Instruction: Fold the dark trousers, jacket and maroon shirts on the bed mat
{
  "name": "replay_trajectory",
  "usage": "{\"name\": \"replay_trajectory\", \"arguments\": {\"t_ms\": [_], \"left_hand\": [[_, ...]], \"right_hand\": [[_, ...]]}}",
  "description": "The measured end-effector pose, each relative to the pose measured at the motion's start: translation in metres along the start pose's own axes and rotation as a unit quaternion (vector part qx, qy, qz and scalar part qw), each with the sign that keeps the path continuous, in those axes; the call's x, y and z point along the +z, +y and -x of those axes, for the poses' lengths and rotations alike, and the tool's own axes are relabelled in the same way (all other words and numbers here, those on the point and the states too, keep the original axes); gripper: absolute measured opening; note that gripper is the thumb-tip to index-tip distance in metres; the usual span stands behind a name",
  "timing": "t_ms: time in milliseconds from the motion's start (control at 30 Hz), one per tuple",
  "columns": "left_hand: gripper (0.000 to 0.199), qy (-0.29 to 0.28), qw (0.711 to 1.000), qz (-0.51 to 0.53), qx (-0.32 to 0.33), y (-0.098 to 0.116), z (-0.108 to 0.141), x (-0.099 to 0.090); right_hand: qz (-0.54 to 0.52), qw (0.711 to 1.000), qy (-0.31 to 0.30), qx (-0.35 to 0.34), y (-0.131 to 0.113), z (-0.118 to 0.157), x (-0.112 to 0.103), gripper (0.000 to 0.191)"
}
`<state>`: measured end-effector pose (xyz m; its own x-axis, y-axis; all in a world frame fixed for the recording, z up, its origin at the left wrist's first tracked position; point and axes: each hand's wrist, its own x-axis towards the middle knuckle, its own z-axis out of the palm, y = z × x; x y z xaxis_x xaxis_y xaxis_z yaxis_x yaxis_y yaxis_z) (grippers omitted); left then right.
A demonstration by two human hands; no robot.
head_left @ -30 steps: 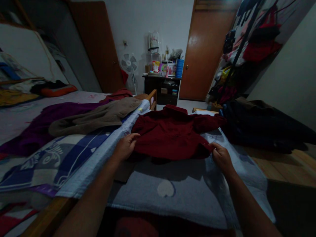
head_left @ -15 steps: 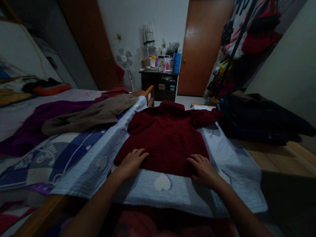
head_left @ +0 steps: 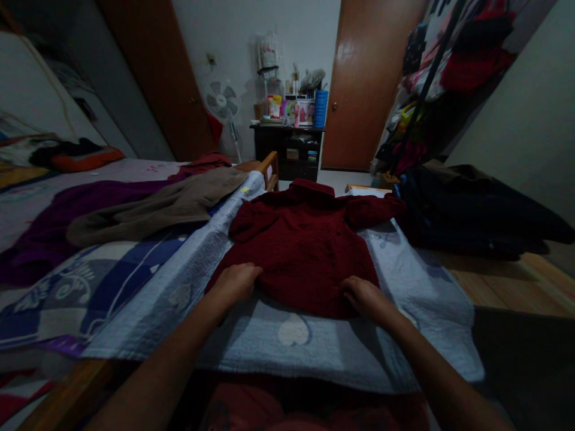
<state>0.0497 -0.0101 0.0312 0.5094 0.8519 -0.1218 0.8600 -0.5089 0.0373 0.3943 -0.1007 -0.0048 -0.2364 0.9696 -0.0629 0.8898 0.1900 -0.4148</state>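
- A light blue quilted cloth with pale heart shapes (head_left: 242, 353) lies spread beneath the hands, its left side sloping up toward the bed.
- A stack of dark folded clothes (head_left: 476, 212) rests on a pale wooden surface (head_left: 498, 284) at the right.
- A dark red collared fabric shirt (head_left: 305, 245) lies on the cloth, collar at the far end, hem toward the person; its right sleeve end reaches the stack.
- A long purple fabric garment (head_left: 45, 236) lies at the left, partly under a crumpled grey-brown garment (head_left: 166, 206).
- The left hand (head_left: 238, 284) has its fingers closed on the shirt's lower left part.
- The right hand (head_left: 366, 296) pinches the shirt near its lower right corner.
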Motion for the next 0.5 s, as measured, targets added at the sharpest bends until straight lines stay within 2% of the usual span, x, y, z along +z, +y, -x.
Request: {"name": "replay_trajectory", "arguments": {"t_ms": [100,300,400,500], "left_hand": [[0.027,0.016,1.000,0.017,-0.013,0.003,-0.002,-0.006],[0.024,0.027,0.998,0.036,-0.043,0.006,-0.009,-0.018],[0.021,0.032,0.997,0.038,-0.061,0.005,-0.016,-0.024],[0.019,0.058,0.993,0.068,-0.076,0.004,-0.028,-0.027]], "right_hand": [[0.010,0.999,0.040,0.014,-0.002,-0.013,0.012,0.023],[0.026,0.996,0.075,0.039,-0.002,-0.026,0.025,0.022],[0.006,0.992,0.118,0.053,0.007,-0.027,0.017,0.020],[0.001,0.984,0.165,0.069,0.020,-0.022,-0.003,0.020]]}}
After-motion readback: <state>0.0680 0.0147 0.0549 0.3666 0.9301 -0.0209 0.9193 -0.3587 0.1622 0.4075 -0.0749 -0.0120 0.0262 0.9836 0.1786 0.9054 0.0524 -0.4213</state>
